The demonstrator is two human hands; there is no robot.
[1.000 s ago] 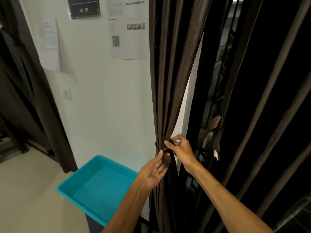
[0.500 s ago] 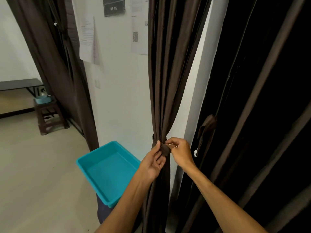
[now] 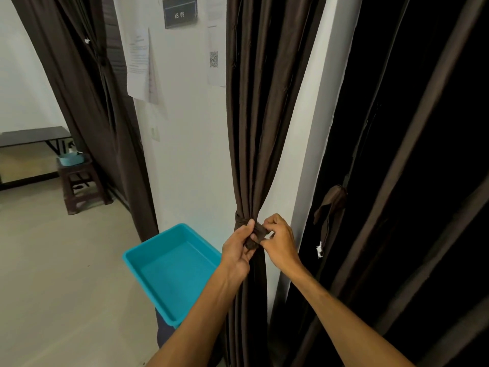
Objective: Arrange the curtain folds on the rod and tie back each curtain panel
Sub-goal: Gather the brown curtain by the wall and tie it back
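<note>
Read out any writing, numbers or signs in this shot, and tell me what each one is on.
"WS 05": white letters on the dark plaque fixed to the white wall.
Paper sheet below the plaque: printed lines, too small to read.
Second sheet beside the curtain: carries a QR code; its text is too blurred to read.
Nothing else shows writing.

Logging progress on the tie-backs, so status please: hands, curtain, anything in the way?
Left hand, right hand both pinching tie-back. Curtain panel gathered, band around it. Teal tray beside, not blocking.
</note>
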